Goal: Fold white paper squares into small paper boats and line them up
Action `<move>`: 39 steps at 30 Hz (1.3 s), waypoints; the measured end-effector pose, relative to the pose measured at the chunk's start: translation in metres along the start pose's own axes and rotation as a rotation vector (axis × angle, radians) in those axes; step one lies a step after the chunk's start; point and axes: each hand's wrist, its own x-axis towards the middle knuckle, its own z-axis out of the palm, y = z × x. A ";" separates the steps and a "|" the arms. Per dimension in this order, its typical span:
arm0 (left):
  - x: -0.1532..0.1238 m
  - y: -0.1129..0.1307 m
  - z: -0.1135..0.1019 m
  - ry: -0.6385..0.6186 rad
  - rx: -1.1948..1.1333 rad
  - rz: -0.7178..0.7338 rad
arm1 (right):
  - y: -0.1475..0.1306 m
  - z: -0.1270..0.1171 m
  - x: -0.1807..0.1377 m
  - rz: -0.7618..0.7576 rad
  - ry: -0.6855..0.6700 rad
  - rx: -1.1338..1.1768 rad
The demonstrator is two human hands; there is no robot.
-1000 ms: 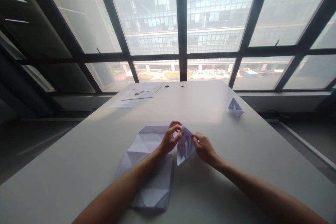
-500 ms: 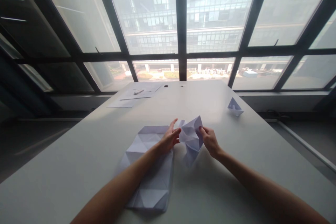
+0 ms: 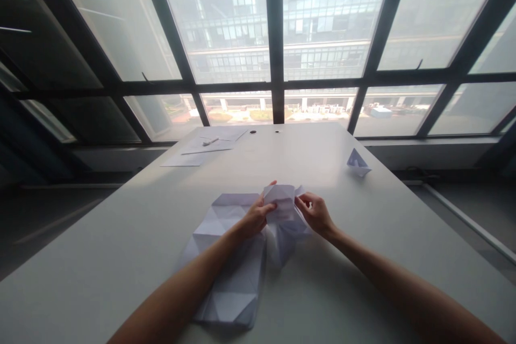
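Observation:
A folded sheet of white paper [image 3: 282, 209] with creases and loose flaps hangs just above the table between my hands. My left hand [image 3: 258, 214] grips its left side, thumb on the near face and fingers behind. At the right edge, my right hand [image 3: 316, 212] pinches a flap between thumb and curled fingers. Under my left forearm lies a creased, unfolded white sheet [image 3: 231, 274] with triangular fold marks, flat on the table and partly hidden by the arm.
A white paper boat [image 3: 357, 164] stands near the table's right edge. At the far left, several flat white sheets [image 3: 181, 158] lie with a white pen-like object [image 3: 210, 142] on them. The white table [image 3: 121, 236] reaches toward large windows and has two small round holes at its far end.
My left hand has closed on the paper, its fingers having been spread beside it. The paper has turned and moved slightly left, and my right hand has shifted its grip along its edge.

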 end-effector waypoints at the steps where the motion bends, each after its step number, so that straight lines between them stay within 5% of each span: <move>1: -0.001 0.001 0.001 -0.019 -0.016 -0.017 | -0.002 0.001 0.000 0.012 -0.015 0.044; 6: -0.006 0.005 0.003 -0.081 -0.027 -0.091 | -0.006 0.003 -0.002 0.166 -0.061 0.413; 10: -0.003 0.006 0.003 -0.026 -0.070 -0.036 | 0.011 -0.004 0.006 0.382 0.167 0.489; 14: 0.004 0.005 -0.001 0.086 -0.099 0.090 | 0.039 -0.022 0.021 0.444 0.354 0.359; 23: 0.011 -0.003 -0.004 0.226 0.025 0.199 | 0.055 -0.056 0.037 0.360 0.342 0.171; 26: 0.011 -0.001 -0.004 0.271 0.056 0.226 | 0.049 -0.058 0.034 0.465 0.199 0.250; 32: 0.011 0.009 -0.004 0.321 -0.004 0.266 | 0.024 -0.082 0.025 0.752 -0.465 0.644; 35: 0.009 0.014 -0.003 0.329 -0.018 0.260 | 0.013 -0.085 0.021 0.795 -0.599 0.656; 39: 0.007 0.019 -0.002 0.329 -0.060 0.236 | 0.007 -0.069 0.012 0.801 -0.583 0.584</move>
